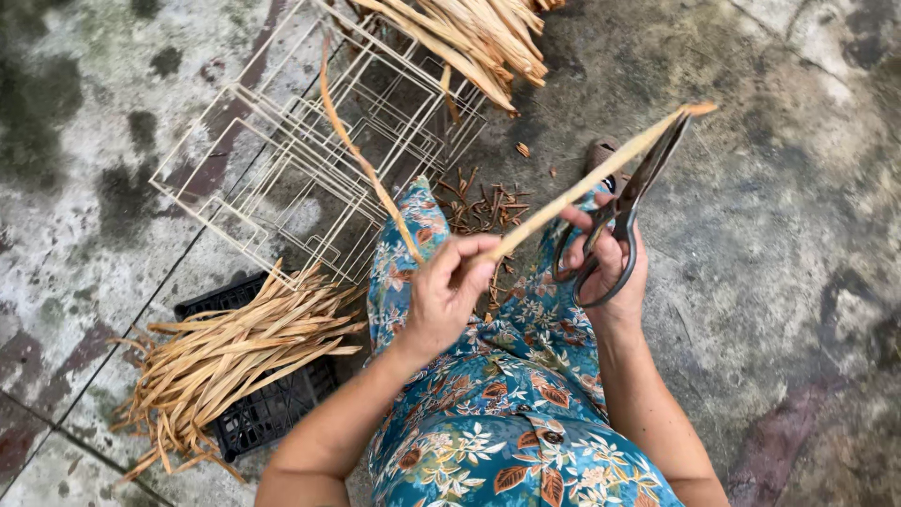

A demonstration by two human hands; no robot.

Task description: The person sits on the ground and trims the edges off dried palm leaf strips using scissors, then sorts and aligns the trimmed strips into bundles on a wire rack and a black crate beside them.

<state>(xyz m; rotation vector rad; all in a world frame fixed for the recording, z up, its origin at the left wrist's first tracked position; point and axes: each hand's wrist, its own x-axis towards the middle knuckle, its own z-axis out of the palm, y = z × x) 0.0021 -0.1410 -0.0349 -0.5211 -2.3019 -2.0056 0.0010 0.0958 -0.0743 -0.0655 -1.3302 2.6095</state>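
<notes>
My left hand (pixel 449 289) pinches a long dried plant strip (pixel 601 174) that runs up and right to an orange-brown tip. A second curved strip (pixel 361 160) arcs up and left from the same hand. My right hand (pixel 608 258) grips dark metal scissors (pixel 631 192), fingers through the loop handles, with the blades lying along the strip near its far tip. Both hands hover above my lap, which is covered by blue floral fabric (pixel 507 413).
A bundle of dried strips (pixel 225 357) rests on a black plastic crate (pixel 272 408) at lower left. White wire frames (pixel 282 150) lie on the stained concrete floor. More strips (pixel 479 38) sit at the top. Small brown trimmings (pixel 483 207) litter the ground.
</notes>
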